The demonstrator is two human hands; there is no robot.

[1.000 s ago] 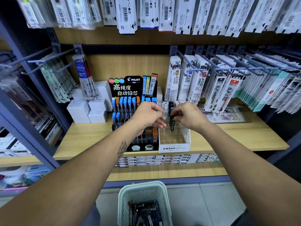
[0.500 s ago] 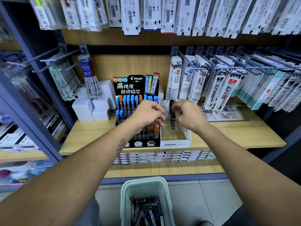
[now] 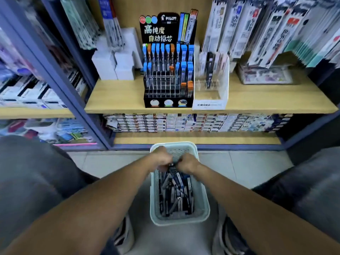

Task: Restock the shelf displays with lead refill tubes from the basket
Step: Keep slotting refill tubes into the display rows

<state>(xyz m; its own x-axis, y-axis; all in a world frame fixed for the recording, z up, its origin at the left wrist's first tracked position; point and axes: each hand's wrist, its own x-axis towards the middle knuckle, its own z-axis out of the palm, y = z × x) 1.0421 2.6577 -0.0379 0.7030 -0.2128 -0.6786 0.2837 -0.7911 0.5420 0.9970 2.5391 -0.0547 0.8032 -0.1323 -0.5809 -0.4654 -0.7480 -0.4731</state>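
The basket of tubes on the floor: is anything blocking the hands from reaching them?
Nothing visible does. The basket is open-topped, and both the left hand and right hand are already down among the tubes.

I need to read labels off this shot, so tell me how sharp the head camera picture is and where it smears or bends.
Head view: the black Pilot display at centre is fairly sharp, its header readable; hanging packs at right streak with motion blur; both hands in the basket are soft; wide-angle distortion bows the shelf edge; lighting is even, no strong glare.

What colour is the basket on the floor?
Pale mint green basket, clearest in the head view.
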